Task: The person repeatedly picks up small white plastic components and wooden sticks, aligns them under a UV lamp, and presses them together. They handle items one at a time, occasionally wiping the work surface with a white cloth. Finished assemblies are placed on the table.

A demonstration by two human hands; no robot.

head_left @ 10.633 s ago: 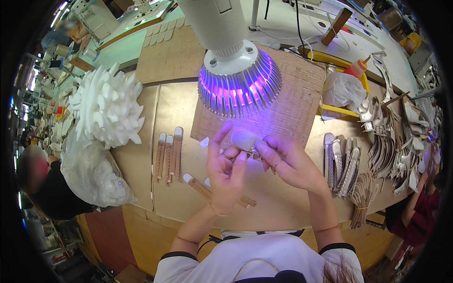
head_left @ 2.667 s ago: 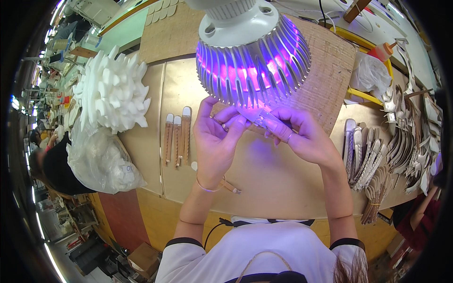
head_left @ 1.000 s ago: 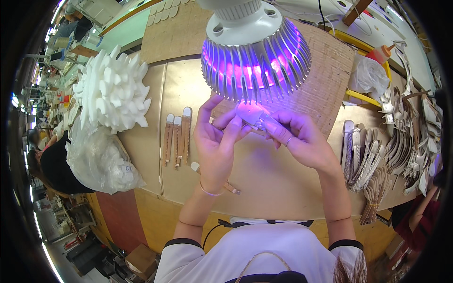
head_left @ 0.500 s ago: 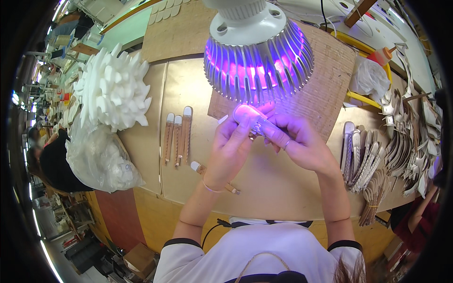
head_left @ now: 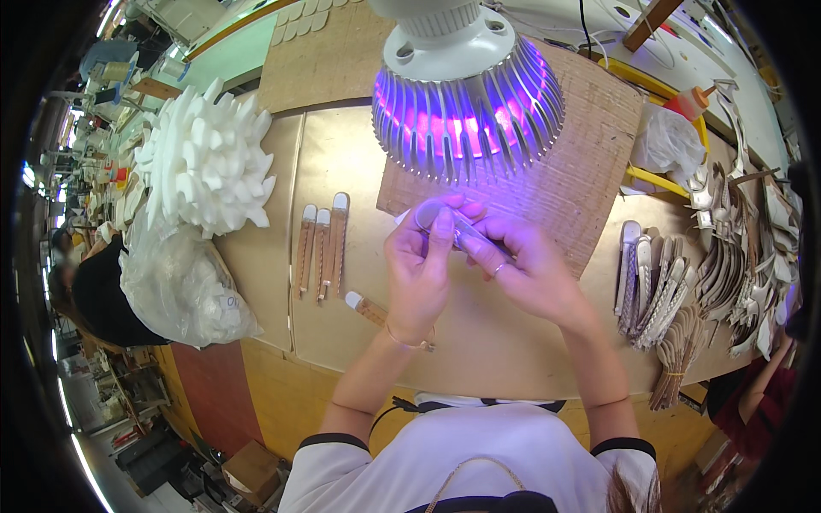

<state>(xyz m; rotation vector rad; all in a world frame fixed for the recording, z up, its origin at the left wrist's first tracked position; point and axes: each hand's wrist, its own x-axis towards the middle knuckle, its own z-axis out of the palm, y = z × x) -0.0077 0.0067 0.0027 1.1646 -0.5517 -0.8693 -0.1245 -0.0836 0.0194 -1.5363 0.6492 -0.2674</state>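
Both my hands meet over the table, just below a finned lamp (head_left: 469,111) that glows violet. Between them is a flat strap (head_left: 463,229) with a rounded end, tinted by the light. My left hand (head_left: 425,256) pinches the rounded end, thumb on top. Farther along the strap, my right hand (head_left: 523,258) closes its fingers on it; the lower part is hidden there. Left of my hands, three brown straps (head_left: 321,248) with pale rounded tips lie side by side. Another brown strap (head_left: 369,309) lies partly under my left wrist.
A brown board (head_left: 590,128) lies beneath the lamp. To the right are bundled pale straps (head_left: 654,282) and piled strap pieces (head_left: 727,265). A yellow tray (head_left: 705,141) stands behind them. White foam pieces (head_left: 205,162) and a clear plastic bag (head_left: 184,291) sit at left.
My hands have drawn slightly down, away from the lamp, with the strap. The strap has tilted, and its face looks less brightly lit.
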